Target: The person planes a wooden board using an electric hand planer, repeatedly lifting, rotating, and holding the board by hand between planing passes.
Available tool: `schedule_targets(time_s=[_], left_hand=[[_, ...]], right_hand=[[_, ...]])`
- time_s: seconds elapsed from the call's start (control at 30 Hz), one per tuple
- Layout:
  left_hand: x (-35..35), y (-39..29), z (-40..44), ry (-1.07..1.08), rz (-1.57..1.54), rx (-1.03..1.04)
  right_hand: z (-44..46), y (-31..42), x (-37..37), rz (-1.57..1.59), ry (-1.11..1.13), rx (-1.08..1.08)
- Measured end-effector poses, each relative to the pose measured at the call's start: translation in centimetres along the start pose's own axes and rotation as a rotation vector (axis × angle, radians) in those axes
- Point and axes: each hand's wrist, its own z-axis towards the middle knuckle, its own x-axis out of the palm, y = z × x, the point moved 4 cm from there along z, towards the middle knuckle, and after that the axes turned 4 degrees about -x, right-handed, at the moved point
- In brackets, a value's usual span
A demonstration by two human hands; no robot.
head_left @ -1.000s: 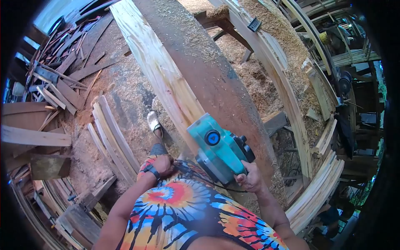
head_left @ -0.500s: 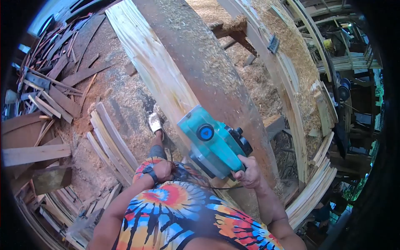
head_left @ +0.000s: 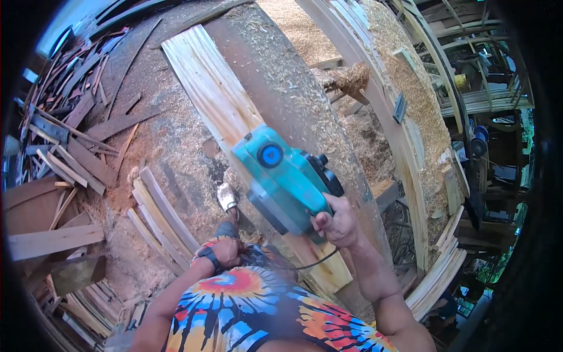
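Observation:
A teal electric planer (head_left: 287, 182) with a blue round knob rests on a pale wooden plank (head_left: 211, 82), which lies along a brown, shaving-strewn bench (head_left: 275, 76). My right hand (head_left: 337, 222) is wrapped round the planer's rear handle. Its black cable (head_left: 311, 264) runs back toward my body. Part of the plank shows behind the tool, near my shirt. My left hand (head_left: 227, 253), with a dark watch at the wrist, is closed against my body at the waist; what it holds, if anything, is hidden.
Curved strips (head_left: 161, 211) lie on the sawdust-covered floor at the left, near a scrap pile (head_left: 82, 111). At the right stands a long beam (head_left: 404, 158) with a small dark block (head_left: 400, 108) on it. My foot in a light shoe (head_left: 226, 197) is beside the bench.
The planer and my right hand have moved forward along the plank, uncovering its near end. My left hand has stayed at my waist. The view has shifted.

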Motion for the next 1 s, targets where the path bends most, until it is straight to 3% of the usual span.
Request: schedule_targets(time_s=[0.1, 0.2, 0.3, 0.33, 0.57, 0.83, 1.0], left_hand=[[-1.2, 1.6, 0.3, 0.021, -0.027, 0.002], [-2.4, 2.2, 0.6, 0.151, 0.041, -0.135], [-2.8, 4.1, 1.2, -0.038, -0.003, 0.024], [-2.9, 4.6, 1.3, -0.033, -0.041, -0.056], [-3.8, 7.9, 2.2, -0.198, -0.089, -0.002], [-6.8, 6.6, 1.8, -0.323, -0.032, 0.016], [-9.6, 4.1, 1.3, -0.272, -0.257, -0.247]], right_hand=[[4.8, 2.4, 0.7, -0.007, 0.005, 0.050], [8.7, 3.7, 1.2, -0.016, 0.013, 0.057], [11.9, 4.8, 1.6, 0.029, 0.031, 0.075], [12.9, 5.3, 1.8, 0.047, 0.039, 0.083], [19.2, 7.8, 2.1, 0.069, 0.064, 0.037], [26.5, 10.6, 3.0, 0.024, 0.059, -0.015], [32.0, 12.8, 3.6, -0.008, 0.027, -0.036]])
